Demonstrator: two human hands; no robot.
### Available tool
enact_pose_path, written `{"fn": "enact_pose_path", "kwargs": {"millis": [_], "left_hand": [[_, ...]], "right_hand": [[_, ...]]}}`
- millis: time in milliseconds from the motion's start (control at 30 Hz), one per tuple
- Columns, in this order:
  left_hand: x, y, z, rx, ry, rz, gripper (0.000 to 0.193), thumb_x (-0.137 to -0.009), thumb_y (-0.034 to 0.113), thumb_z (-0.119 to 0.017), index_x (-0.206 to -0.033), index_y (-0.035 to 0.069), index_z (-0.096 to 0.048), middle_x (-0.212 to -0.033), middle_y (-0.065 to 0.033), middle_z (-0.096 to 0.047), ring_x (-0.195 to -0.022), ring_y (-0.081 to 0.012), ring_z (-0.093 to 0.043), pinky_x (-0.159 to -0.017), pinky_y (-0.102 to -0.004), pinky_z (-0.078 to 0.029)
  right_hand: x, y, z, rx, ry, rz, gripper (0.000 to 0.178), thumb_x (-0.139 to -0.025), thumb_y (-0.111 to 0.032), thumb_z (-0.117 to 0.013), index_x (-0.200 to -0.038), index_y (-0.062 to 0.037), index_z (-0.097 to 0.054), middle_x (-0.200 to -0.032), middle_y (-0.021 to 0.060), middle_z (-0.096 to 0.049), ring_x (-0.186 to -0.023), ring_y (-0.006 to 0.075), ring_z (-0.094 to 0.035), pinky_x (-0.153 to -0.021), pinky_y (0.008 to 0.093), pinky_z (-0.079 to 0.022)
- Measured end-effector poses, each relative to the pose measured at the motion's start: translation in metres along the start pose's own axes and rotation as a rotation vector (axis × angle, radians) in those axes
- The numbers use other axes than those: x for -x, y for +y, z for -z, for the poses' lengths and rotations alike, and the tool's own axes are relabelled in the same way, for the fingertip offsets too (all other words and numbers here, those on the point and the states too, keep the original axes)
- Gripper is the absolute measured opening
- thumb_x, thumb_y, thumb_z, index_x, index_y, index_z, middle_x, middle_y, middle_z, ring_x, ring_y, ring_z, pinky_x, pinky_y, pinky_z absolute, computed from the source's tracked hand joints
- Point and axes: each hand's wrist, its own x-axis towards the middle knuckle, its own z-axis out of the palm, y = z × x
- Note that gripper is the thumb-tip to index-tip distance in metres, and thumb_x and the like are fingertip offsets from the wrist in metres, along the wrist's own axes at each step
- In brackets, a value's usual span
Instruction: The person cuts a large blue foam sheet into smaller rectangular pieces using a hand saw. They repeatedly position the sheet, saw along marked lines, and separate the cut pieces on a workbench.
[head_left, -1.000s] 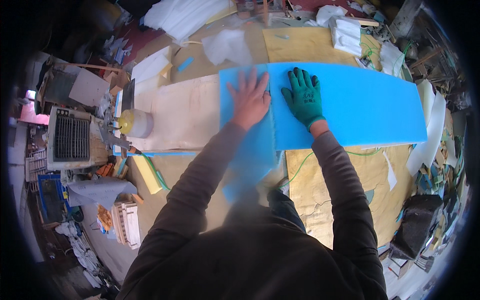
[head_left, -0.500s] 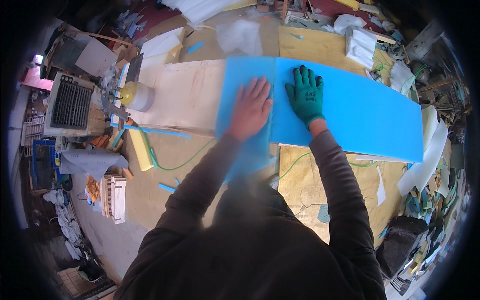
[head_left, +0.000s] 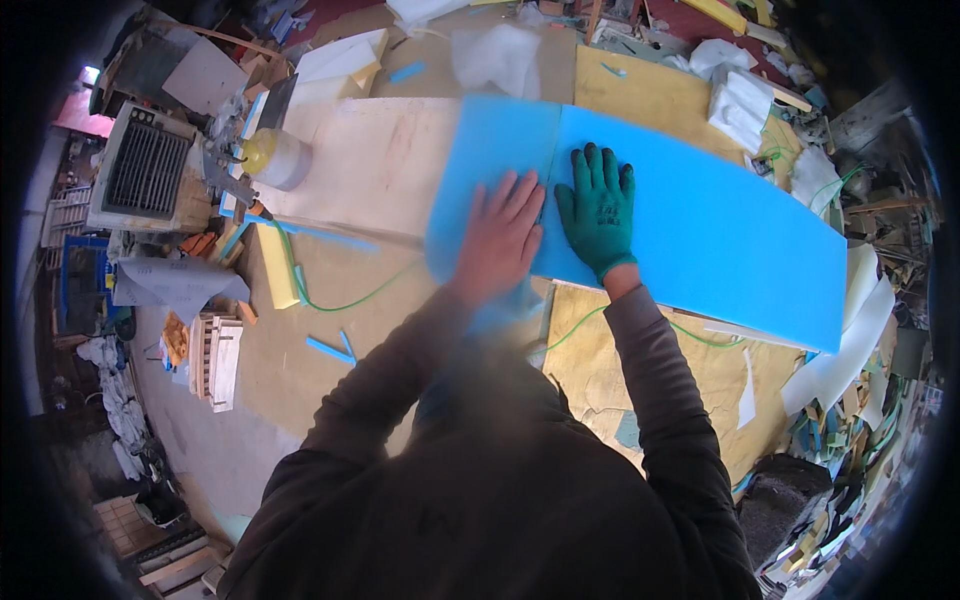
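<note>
My bare left hand (head_left: 500, 240) lies flat, fingers stretched, on a smaller blue foam piece (head_left: 500, 130). Just right of it my right hand (head_left: 598, 212), in a green glove with darker fingertips, rests palm down on a long blue foam sheet (head_left: 730, 225). The two blue pieces meet edge to edge along a seam between my hands. Neither hand grips anything; the fingers of both point away from me. Under the smaller piece a pale board (head_left: 370, 150) extends to the left. A blur covers the smaller piece's near edge.
On the board's left end stands a spray gun (head_left: 235, 188) with a yellow-and-clear cup (head_left: 280, 160); its green hose (head_left: 370, 297) crosses below the board. A grey vented heater-like box (head_left: 150, 170) is farther left. Foam scraps (head_left: 820, 440) pile up at the right.
The whole view has shifted slightly. My right hand has slid left and nearer, closer to the seam. My left hand stays flat on the smaller foam piece.
</note>
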Motion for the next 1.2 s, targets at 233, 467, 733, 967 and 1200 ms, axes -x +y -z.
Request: {"fn": "enact_pose_path", "kwargs": {"millis": [233, 467, 733, 967, 1200], "left_hand": [[0.027, 0.014, 0.020, 0.013, -0.135, 0.064, 0.061, -0.104, 0.019, -0.064, -0.163, 0.009, -0.053, -0.175, -0.0109, -0.044, -0.165, -0.0344, -0.035, -0.133, -0.0604, -0.023], [0.045, -0.005, 0.039, 0.375, -0.234, 0.009, 0.059, -0.107, 0.017, -0.060, -0.164, 0.011, -0.051, -0.175, -0.0118, -0.044, -0.165, -0.0363, -0.035, -0.133, -0.0599, -0.023], [0.013, -0.028, 0.020, -0.218, -0.008, 0.027, 0.053, -0.110, 0.033, -0.059, -0.159, 0.012, -0.057, -0.170, -0.0103, -0.049, -0.159, -0.0360, -0.041, -0.128, -0.0673, -0.028], [-0.001, -0.011, -0.007, -0.162, -0.052, -0.019, 0.054, -0.113, 0.037, -0.055, -0.159, 0.009, -0.057, -0.174, -0.0091, -0.046, -0.161, -0.0344, -0.039, -0.128, -0.0669, -0.028], [-0.069, -0.041, -0.041, -0.026, 0.034, -0.042, 0.055, -0.114, 0.037, -0.052, -0.161, 0.008, -0.056, -0.174, -0.0103, -0.046, -0.164, -0.0312, -0.037, -0.130, -0.0654, -0.026]], "right_hand": [[0.000, -0.002, -0.001, 0.005, 0.014, 0.000, 0.061, -0.110, -0.038, -0.060, -0.158, -0.0027, -0.054, -0.166, 0.0243, -0.050, -0.155, 0.0467, -0.043, -0.130, 0.0660, -0.025], [-0.003, -0.003, 0.000, 0.031, 0.003, -0.008, 0.060, -0.110, -0.040, -0.060, -0.156, -0.0024, -0.057, -0.165, 0.0237, -0.052, -0.153, 0.0466, -0.045, -0.128, 0.0661, -0.026], [-0.002, -0.001, -0.005, 0.055, 0.027, 0.002, 0.059, -0.109, -0.041, -0.060, -0.153, -0.0016, -0.057, -0.162, 0.0235, -0.053, -0.150, 0.0467, -0.046, -0.125, 0.0667, -0.029], [-0.004, -0.004, -0.002, 0.111, 0.021, 0.014, 0.058, -0.110, -0.040, -0.059, -0.153, -0.0016, -0.057, -0.162, 0.0233, -0.054, -0.149, 0.0465, -0.047, -0.125, 0.0662, -0.030], [-0.002, -0.004, 0.005, 0.072, -0.017, 0.003, 0.058, -0.111, -0.038, -0.057, -0.156, -0.0020, -0.057, -0.165, 0.0233, -0.053, -0.153, 0.0462, -0.046, -0.127, 0.0654, -0.029]]}}
